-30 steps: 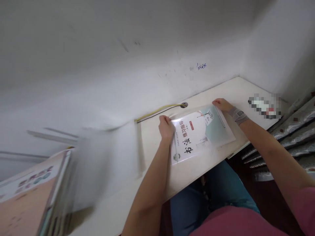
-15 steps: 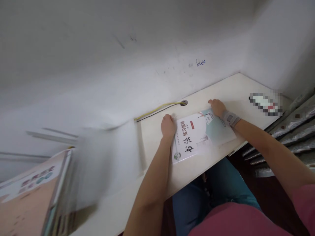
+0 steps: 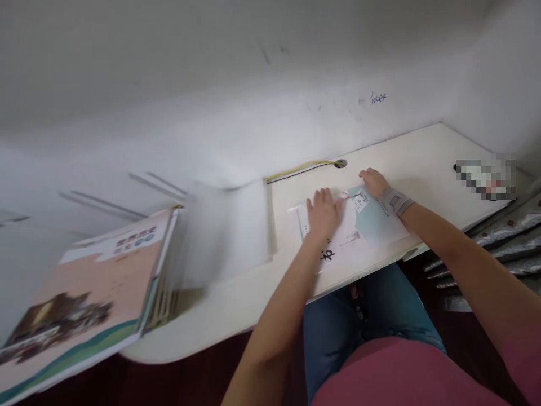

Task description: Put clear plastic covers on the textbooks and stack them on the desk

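Observation:
A white and pale-teal booklet in a clear plastic cover lies flat on the white desk. My left hand lies flat on the booklet's left half with its fingers stretched out. My right hand, with a grey band at the wrist, rests on the booklet's far edge; its fingers are curled down onto the cover. The left forearm hides part of the printed title.
A stack of books with a peach cover on top sits at the desk's left end. Clear plastic sheets stand beside it. A yellow cable runs to a hole by the wall. A blurred-out object lies at the far right.
My left hand has moved from the booklet's left edge onto its cover and spread flat. The view has swung left, so more of the book stack shows. The right hand has stayed at the far edge.

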Motion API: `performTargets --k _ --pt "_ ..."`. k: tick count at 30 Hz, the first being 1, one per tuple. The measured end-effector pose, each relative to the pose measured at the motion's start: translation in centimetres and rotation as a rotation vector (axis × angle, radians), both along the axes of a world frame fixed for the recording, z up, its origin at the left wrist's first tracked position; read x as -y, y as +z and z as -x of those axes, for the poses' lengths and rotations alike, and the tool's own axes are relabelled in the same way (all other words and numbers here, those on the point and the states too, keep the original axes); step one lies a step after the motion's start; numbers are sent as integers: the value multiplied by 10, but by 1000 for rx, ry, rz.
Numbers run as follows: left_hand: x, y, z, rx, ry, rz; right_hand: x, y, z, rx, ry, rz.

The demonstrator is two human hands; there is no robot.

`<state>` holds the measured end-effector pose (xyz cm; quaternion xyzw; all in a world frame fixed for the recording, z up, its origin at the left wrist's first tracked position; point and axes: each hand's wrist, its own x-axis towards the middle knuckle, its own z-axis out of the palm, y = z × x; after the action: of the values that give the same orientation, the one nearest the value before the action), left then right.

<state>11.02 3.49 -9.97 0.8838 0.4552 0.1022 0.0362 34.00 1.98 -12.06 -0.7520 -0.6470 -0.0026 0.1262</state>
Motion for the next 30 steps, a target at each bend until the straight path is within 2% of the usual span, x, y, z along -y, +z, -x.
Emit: performTargets --k 2,5,8,11,13,15,18,20,24,27,30 --pt "11 -11 -12 -26 -39 75 2 8 8 30 -4 -1" --pt "13 -24 -16 -37 -52 110 5 15 47 61 40 -67" --pt "8 -29 -12 -68 -90 126 11 10 100 -14 261 -79" --pt "4 -28 -8 -78 -134 136 17 -2 122 -21 320 -62" --pt "0 -26 -2 -52 -130 145 22 -8 109 -8 314 -48" --pt "-7 -24 9 -32 -72 160 27 -10 81 41 275 -22" --pt "-17 -24 33 -9 93 177 34 -9 39 123 195 49" --pt "-21 -25 46 17 204 176 37 -9 24 131 154 75" --pt "-21 -26 56 106 394 103 40 -13 18 119 77 54" --pt "-20 -25 57 207 406 84 39 -14 21 143 39 11" --pt "-27 -21 61 433 431 149 36 -10 21 197 38 -43"
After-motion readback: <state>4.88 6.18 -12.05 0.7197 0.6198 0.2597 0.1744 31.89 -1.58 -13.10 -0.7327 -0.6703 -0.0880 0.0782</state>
